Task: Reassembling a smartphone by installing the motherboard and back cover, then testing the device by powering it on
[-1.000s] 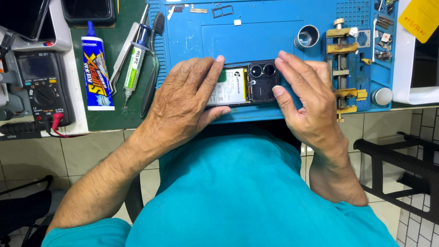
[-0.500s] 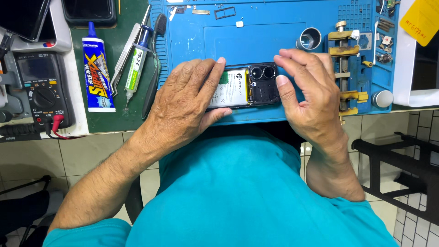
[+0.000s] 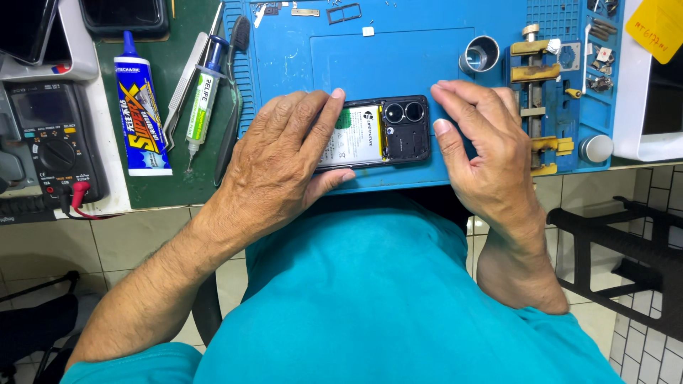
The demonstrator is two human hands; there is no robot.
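Phone: one opened phone (image 3: 388,131), back cover off, lying flat at the near edge of the blue work mat (image 3: 420,57), its two camera rings facing up.
Left hand: the left hand (image 3: 284,160) lies palm down over the phone's left half, fingers together, thumb against the near edge.
Right hand: the right hand (image 3: 484,153) is beside the phone's right end, fingers loosely curled, thumb tip near its corner; contact unclear.
Tubes: one glue tube (image 3: 141,114), one syringe (image 3: 200,99).
Meter: one multimeter (image 3: 50,142), far left.
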